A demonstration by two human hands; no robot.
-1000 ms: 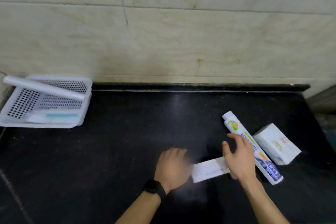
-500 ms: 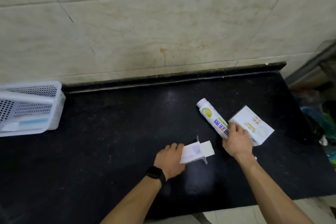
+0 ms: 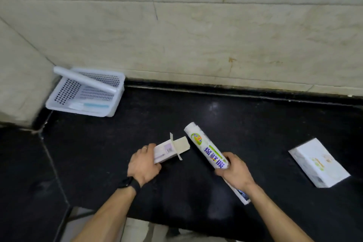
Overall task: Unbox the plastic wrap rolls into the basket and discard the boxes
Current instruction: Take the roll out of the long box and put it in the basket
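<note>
My left hand (image 3: pixel 144 165) grips an opened white box (image 3: pixel 169 150) with its end flaps spread, low over the black counter (image 3: pixel 255 124). My right hand (image 3: pixel 235 173) is closed around the middle of a white plastic wrap roll (image 3: pixel 206 145) printed with purple characters and a green logo, tilted up to the left. The white perforated basket (image 3: pixel 115 102) sits at the back left corner against the wall. A plain white roll (image 3: pixel 84 79) leans across its rim, and a flat white and blue item (image 3: pixel 88 106) lies inside.
A white carton (image 3: pixel 318 165) lies on the counter at the right, apart from my hands. The tiled wall (image 3: pixel 196 35) runs along the back. The counter's front edge (image 3: pixel 176 224) is just below my forearms, with floor beneath.
My right hand closed around the printed roll and lifted its far end. My left hand turned the opened box leftward. The view swung left, bringing the basket back in.
</note>
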